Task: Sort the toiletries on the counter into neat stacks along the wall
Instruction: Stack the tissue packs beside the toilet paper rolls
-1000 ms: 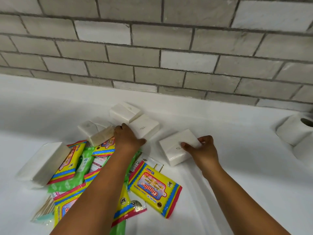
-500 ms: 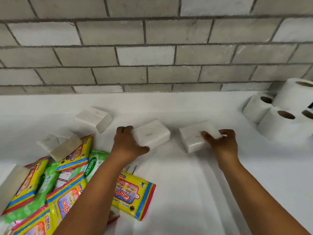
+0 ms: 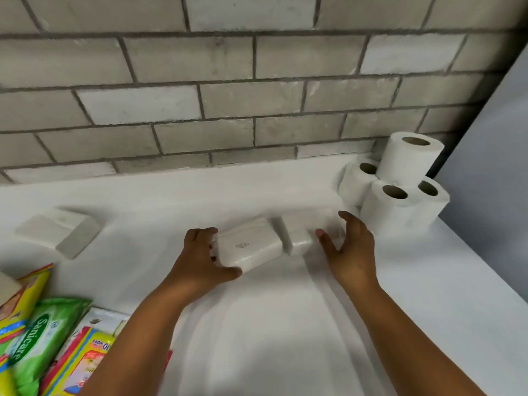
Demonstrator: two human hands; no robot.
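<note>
Against the grey brick wall, on the white counter (image 3: pixel 285 324), my left hand (image 3: pixel 200 261) grips one tissue pack (image 3: pixel 247 247) mid-frame while my right hand (image 3: pixel 348 247), fingers loose, steadies its neighbour (image 3: pixel 300 238); I should square both flush beside the toilet rolls (image 3: pixel 400 195).

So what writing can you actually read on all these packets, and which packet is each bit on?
"Sanicare": on the green wipes pack, lower left.
"10", with a mirrored word beside it too blurred to read: on the yellow pack.
A small grey mark, unreadable: on the white tissue pack gripped by the left hand.
The toilet rolls show no text.
</note>
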